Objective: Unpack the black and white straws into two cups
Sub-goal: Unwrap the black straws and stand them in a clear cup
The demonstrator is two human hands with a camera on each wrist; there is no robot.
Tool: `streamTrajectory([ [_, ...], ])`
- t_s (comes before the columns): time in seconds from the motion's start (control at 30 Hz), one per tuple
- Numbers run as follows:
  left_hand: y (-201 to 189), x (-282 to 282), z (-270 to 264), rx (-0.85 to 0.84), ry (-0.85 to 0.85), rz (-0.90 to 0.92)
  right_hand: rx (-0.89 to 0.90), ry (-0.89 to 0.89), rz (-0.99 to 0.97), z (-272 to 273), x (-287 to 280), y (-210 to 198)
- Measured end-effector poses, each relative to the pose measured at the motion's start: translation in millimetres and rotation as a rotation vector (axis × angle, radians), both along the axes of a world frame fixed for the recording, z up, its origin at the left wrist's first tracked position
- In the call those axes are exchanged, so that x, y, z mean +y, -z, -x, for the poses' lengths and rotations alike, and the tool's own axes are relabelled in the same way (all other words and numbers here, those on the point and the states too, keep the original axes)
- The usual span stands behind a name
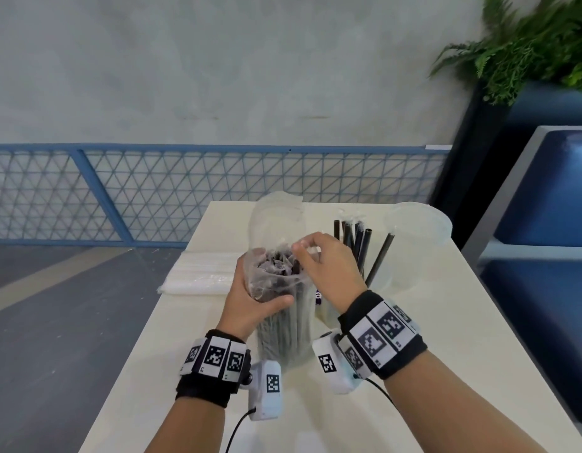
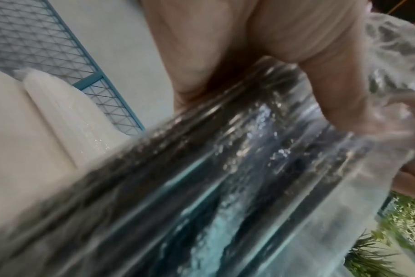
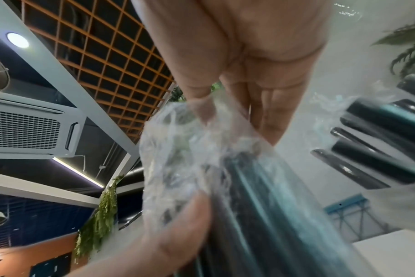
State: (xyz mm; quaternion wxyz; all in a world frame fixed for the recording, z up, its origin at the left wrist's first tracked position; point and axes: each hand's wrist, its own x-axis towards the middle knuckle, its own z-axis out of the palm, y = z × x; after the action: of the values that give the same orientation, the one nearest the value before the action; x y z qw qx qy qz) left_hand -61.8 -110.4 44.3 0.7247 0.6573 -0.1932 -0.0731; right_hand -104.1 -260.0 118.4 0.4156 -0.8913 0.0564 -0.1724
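A clear plastic pack of black straws (image 1: 283,325) stands upright on the white table (image 1: 414,371). My left hand (image 1: 250,299) grips the pack near its top. My right hand (image 1: 322,259) pinches the crumpled wrap at the pack's open end (image 3: 192,150). Several loose black straws (image 1: 361,246) stand in a clear cup (image 1: 397,266) behind my right hand. A second clear cup (image 1: 278,217) stands behind the pack. A sealed pack of white straws (image 1: 201,273) lies flat at the table's left edge, also in the left wrist view (image 2: 66,110).
A blue mesh railing (image 1: 152,191) runs behind the table. A blue seat (image 1: 544,240) stands close on the right, with a potted fern (image 1: 528,44) beyond it. The table's left edge drops to grey floor.
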Motion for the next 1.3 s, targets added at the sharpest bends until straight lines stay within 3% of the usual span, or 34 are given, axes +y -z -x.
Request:
streamTrajectory([
  [0.3,3.1,-0.7,-1.2,-0.018,-0.090,-0.079,0.305,-0.271,0.199,-2.2,-5.2,7.6],
  [0.43,6.7,2.0,-4.1,0.049,-0.114,-0.045,0.199,-0.261,0.074,-1.7,-6.0,12.1],
  [0.57,12.7,7.6,-8.2,0.072,-0.155,-0.077,-0.017,-0.060,0.020,1.3,-7.0,14.7],
  [0.7,13.6,7.7,-7.4,0.072,-0.177,-0.097,-0.080,0.053,0.016,2.2,-7.2,14.1],
  [0.83,12.3,3.0,-4.8,0.067,-0.172,-0.107,0.003,0.031,0.410,6.3,-4.3,13.0],
  [0.9,13.3,3.4,-6.0,0.081,-0.167,-0.093,0.047,0.005,0.483,6.5,-6.5,10.7],
  [1.1,12.3,8.9,-5.1,0.115,-0.057,-0.025,0.283,-0.337,0.275,-0.4,-8.8,1.1],
  [1.2,11.2,11.3,-3.9,0.114,0.037,-0.017,0.321,-0.410,0.112,-2.2,-11.1,7.4],
  [1.3,15.7,13.1,-5.1,0.112,0.029,-0.026,0.386,-0.492,-0.082,-1.7,-14.6,9.6],
])
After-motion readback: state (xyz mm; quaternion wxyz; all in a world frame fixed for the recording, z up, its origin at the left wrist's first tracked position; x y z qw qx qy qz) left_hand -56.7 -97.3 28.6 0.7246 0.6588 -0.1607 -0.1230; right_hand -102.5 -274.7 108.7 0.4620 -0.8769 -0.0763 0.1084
